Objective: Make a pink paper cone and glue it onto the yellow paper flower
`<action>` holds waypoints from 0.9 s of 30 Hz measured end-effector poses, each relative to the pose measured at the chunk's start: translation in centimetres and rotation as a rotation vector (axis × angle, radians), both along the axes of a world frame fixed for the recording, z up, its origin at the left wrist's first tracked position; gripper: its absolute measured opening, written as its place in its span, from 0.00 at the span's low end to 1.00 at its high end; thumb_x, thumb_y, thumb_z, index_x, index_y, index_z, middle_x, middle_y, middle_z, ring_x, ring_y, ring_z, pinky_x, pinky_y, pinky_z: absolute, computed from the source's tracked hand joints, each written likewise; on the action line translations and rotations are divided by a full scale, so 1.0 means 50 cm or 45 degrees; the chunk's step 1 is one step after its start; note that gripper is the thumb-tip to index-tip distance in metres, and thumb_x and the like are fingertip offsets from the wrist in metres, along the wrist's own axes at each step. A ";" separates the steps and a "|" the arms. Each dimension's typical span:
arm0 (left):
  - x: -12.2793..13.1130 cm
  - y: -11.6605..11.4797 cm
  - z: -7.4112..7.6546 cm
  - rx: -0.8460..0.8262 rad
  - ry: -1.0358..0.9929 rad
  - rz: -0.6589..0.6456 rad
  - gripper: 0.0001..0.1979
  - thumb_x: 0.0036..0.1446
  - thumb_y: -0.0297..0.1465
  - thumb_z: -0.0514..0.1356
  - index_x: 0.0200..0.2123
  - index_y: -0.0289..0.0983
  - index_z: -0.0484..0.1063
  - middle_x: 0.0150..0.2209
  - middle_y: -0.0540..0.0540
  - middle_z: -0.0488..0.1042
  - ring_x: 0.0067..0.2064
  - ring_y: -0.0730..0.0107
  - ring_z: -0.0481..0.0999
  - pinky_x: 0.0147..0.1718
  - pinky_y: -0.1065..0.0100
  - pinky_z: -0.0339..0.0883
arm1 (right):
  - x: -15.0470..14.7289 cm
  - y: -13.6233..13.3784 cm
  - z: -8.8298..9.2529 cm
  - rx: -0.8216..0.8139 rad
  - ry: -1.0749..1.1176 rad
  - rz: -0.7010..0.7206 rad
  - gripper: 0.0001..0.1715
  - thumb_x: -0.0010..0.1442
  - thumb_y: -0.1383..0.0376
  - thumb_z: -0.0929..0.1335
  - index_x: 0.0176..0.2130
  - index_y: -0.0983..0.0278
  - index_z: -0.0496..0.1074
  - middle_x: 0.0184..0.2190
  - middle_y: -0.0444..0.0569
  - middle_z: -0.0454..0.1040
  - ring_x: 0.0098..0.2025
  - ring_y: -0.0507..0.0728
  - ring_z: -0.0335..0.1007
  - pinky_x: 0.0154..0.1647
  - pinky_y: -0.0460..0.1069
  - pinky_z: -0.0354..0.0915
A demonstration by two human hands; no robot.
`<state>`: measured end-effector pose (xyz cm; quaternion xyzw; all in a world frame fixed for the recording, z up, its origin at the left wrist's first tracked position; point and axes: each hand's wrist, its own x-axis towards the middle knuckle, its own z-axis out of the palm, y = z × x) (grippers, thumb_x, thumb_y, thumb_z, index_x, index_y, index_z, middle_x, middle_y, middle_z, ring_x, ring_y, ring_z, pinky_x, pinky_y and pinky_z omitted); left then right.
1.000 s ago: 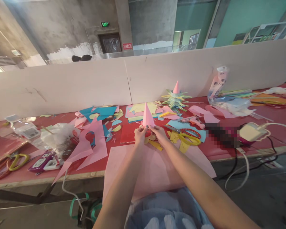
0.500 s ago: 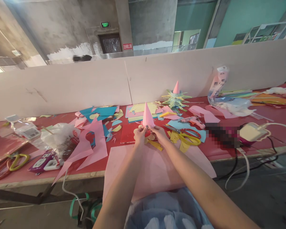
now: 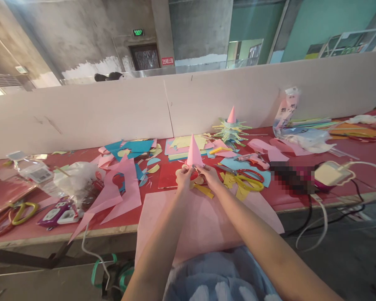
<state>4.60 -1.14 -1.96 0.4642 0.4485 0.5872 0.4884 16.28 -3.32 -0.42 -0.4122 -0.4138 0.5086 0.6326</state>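
Note:
Between my two hands a pink paper cone (image 3: pixel 193 152) stands point up. My left hand (image 3: pixel 184 174) pinches its base on the left, and my right hand (image 3: pixel 208 174) pinches it on the right, thumbs close together. Pale yellow paper pieces (image 3: pixel 179 177) show around and under the hands, partly hidden by them. Below lies a large pink sheet (image 3: pixel 188 221) at the table's front edge. Farther back, a similar pink cone (image 3: pixel 232 115) tops a tiered piece of fringed green and yellow paper (image 3: pixel 232 133).
Yellow-handled scissors (image 3: pixel 249 182) and red-handled scissors (image 3: pixel 252 174) lie right of my hands, beside a pink glue gun (image 3: pixel 257 159). Pink paper offcuts (image 3: pixel 125 188) and a plastic bag (image 3: pixel 78 179) lie left. More scissors (image 3: pixel 14 217) rest far left. A white board (image 3: pixel 113 113) borders the table's back.

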 end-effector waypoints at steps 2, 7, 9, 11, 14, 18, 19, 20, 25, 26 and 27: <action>0.000 -0.001 0.001 -0.005 -0.003 0.005 0.17 0.45 0.46 0.65 0.22 0.38 0.68 0.22 0.51 0.74 0.32 0.69 0.78 0.37 0.69 0.70 | 0.000 0.002 -0.002 0.002 -0.008 -0.008 0.21 0.40 0.50 0.76 0.23 0.64 0.72 0.19 0.42 0.67 0.22 0.49 0.59 0.26 0.47 0.55; -0.003 -0.011 0.015 -0.002 -0.006 -0.019 0.17 0.45 0.45 0.66 0.24 0.38 0.71 0.25 0.50 0.75 0.33 0.69 0.77 0.39 0.68 0.70 | 0.002 0.003 -0.008 0.003 -0.024 -0.022 0.21 0.41 0.50 0.75 0.25 0.64 0.73 0.19 0.42 0.68 0.22 0.50 0.59 0.26 0.47 0.55; -0.004 -0.017 0.023 0.034 -0.031 -0.068 0.16 0.45 0.44 0.67 0.25 0.37 0.72 0.27 0.49 0.75 0.33 0.69 0.77 0.39 0.68 0.70 | 0.003 0.002 -0.008 0.012 -0.027 -0.026 0.20 0.42 0.50 0.75 0.25 0.64 0.73 0.19 0.42 0.68 0.23 0.50 0.60 0.26 0.47 0.56; -0.003 -0.023 0.029 0.066 -0.060 -0.101 0.15 0.44 0.43 0.68 0.25 0.37 0.72 0.27 0.49 0.75 0.32 0.70 0.76 0.39 0.68 0.70 | 0.004 0.001 -0.007 0.017 -0.028 -0.024 0.20 0.42 0.50 0.75 0.26 0.64 0.74 0.19 0.42 0.68 0.23 0.50 0.60 0.27 0.48 0.57; -0.003 -0.027 0.033 0.067 -0.078 -0.094 0.15 0.43 0.42 0.68 0.25 0.36 0.73 0.27 0.49 0.74 0.32 0.71 0.75 0.39 0.68 0.70 | 0.005 -0.001 -0.005 0.009 -0.031 -0.013 0.22 0.41 0.50 0.75 0.28 0.64 0.75 0.20 0.43 0.69 0.23 0.50 0.61 0.27 0.48 0.57; -0.004 -0.026 0.031 0.057 -0.066 -0.074 0.15 0.43 0.43 0.68 0.26 0.36 0.74 0.28 0.49 0.75 0.32 0.72 0.75 0.38 0.70 0.69 | 0.004 -0.003 -0.002 0.003 -0.025 -0.006 0.23 0.40 0.50 0.76 0.29 0.65 0.76 0.20 0.43 0.69 0.22 0.50 0.60 0.26 0.47 0.56; -0.005 -0.025 0.031 0.058 -0.060 -0.072 0.15 0.43 0.43 0.68 0.26 0.36 0.74 0.28 0.49 0.75 0.32 0.72 0.75 0.37 0.70 0.68 | 0.004 -0.003 -0.002 0.004 -0.020 -0.003 0.22 0.40 0.50 0.76 0.29 0.65 0.76 0.20 0.42 0.69 0.22 0.50 0.60 0.26 0.47 0.56; -0.005 -0.025 0.030 0.061 -0.056 -0.073 0.15 0.44 0.43 0.68 0.26 0.36 0.74 0.27 0.49 0.75 0.32 0.72 0.75 0.37 0.71 0.68 | 0.004 -0.004 -0.002 0.005 -0.013 -0.001 0.22 0.40 0.50 0.76 0.28 0.65 0.76 0.19 0.42 0.69 0.22 0.49 0.60 0.26 0.47 0.56; -0.002 -0.020 0.025 0.033 -0.228 -0.119 0.15 0.41 0.40 0.70 0.24 0.36 0.74 0.26 0.50 0.74 0.30 0.75 0.73 0.35 0.73 0.67 | 0.003 -0.005 0.000 0.012 0.060 0.038 0.20 0.41 0.52 0.76 0.29 0.64 0.76 0.21 0.42 0.70 0.23 0.48 0.60 0.25 0.46 0.57; -0.001 -0.019 0.024 0.016 -0.286 -0.133 0.15 0.40 0.39 0.71 0.24 0.35 0.74 0.26 0.51 0.74 0.30 0.76 0.73 0.35 0.73 0.67 | 0.003 -0.005 0.003 0.013 0.084 0.058 0.20 0.42 0.51 0.76 0.29 0.64 0.76 0.22 0.42 0.70 0.23 0.48 0.60 0.25 0.45 0.57; 0.001 -0.018 0.024 0.002 -0.337 -0.145 0.15 0.40 0.39 0.71 0.25 0.35 0.74 0.26 0.51 0.74 0.30 0.77 0.73 0.36 0.74 0.67 | 0.003 -0.005 0.005 0.012 0.111 0.080 0.21 0.43 0.50 0.76 0.28 0.64 0.76 0.22 0.43 0.71 0.23 0.48 0.61 0.24 0.45 0.57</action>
